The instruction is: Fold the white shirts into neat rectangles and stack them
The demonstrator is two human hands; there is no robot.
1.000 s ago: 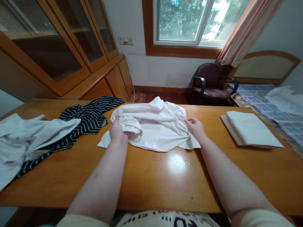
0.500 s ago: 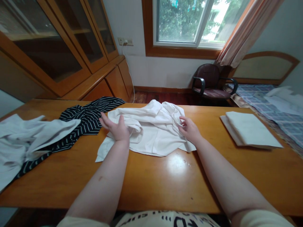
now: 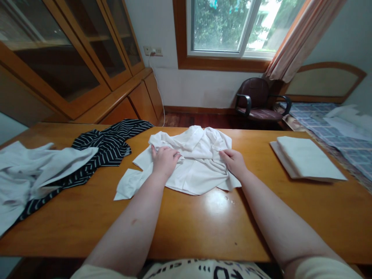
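A crumpled white shirt [image 3: 192,176] lies bunched on the wooden table in front of me, one end trailing out to the left. My left hand [image 3: 165,161] is on its left part, back of the hand up, fingers curled on a fold of the cloth. At the shirt's right side, my right hand [image 3: 233,161] pinches the fabric between thumb and fingers. Part of the shirt is hidden beneath both hands.
Left on the table [image 3: 215,232] lie a black-and-white striped garment [image 3: 104,145] and a loose white garment [image 3: 43,166]. A folded white cloth [image 3: 310,157] sits at the right. Beyond stand a cabinet [image 3: 122,87], an armchair [image 3: 255,97] and a bed [image 3: 334,120].
My left hand has moved right from the shirt's left edge and closed on a fold. The shirt's upper left part has shifted right. My right hand has closed on the cloth.
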